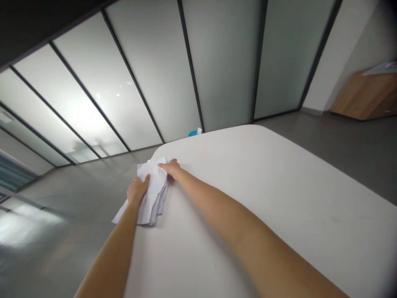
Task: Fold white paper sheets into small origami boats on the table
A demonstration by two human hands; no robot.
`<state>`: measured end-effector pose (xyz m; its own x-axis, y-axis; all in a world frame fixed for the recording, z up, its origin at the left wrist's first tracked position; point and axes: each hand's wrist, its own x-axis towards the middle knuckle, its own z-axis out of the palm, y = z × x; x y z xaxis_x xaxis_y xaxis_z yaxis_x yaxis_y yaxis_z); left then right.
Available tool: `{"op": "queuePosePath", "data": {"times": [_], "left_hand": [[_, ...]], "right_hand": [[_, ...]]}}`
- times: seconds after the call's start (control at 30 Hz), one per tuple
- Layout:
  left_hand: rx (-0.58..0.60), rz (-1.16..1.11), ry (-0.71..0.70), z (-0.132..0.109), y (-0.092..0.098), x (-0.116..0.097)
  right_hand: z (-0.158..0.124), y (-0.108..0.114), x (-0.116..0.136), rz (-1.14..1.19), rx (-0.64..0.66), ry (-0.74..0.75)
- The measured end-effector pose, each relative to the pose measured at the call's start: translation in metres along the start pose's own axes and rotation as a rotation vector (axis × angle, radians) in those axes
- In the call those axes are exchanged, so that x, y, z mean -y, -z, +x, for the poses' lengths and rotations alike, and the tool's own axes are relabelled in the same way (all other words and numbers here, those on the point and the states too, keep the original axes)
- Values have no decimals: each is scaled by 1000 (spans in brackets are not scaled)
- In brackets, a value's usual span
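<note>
A loose stack of white paper sheets (151,196) lies at the left edge of a white table (279,198), partly hanging over the edge. My left hand (137,189) grips the stack from the left side, thumb on top. My right hand (170,167) is closed on the far end of the sheets, fingers pressing them against the tabletop. Both forearms reach in from the bottom of the view.
Frosted glass panels with dark frames (192,70) stand behind the table. A grey floor (62,215) lies to the left. A small blue object (194,133) shows past the far table edge. A wooden cabinet (366,95) stands at the far right.
</note>
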<state>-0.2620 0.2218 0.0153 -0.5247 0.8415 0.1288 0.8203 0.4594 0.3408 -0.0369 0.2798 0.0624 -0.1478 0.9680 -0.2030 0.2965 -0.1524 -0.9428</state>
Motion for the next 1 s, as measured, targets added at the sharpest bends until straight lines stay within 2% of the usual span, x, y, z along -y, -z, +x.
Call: {"op": "queuePosePath", "data": {"times": [0.07, 0.2, 0.33, 0.4, 0.5, 0.57, 0.6, 0.67, 0.8, 0.87, 1.0], "left_hand": [[-91, -55, -45, -7, -4, -3], [-166, -259, -71, -10, -5, -6], [-220, -515, -39, -3, 6, -2], [-165, -722, -60, -2, 19, 2], [106, -1070, -148, -4, 43, 8], [296, -1160, -144, -7, 56, 12], [340, -1161, -129, -8, 59, 13], [320, -1140, -115, -9, 61, 14], [117, -1130, -181, -4, 51, 9], [84, -1123, -204, -3, 48, 6], [151, -1151, -200, -7, 55, 1]], "right_hand": [[10, -7, -4, -16, -69, 40], [9, -17, -4, 68, -110, 202], [-13, -20, -1, 95, -187, 573], [-23, -17, -2, 73, -174, 713], [-28, -12, -8, 80, -133, 723], [-26, -9, -13, 152, -145, 691], [-23, -9, -15, 203, -159, 669], [-18, -10, -19, 313, -170, 604], [-16, -11, -21, 487, -52, 469], [-18, -9, -21, 502, -37, 483], [-17, 3, -22, 285, -179, 620]]}}
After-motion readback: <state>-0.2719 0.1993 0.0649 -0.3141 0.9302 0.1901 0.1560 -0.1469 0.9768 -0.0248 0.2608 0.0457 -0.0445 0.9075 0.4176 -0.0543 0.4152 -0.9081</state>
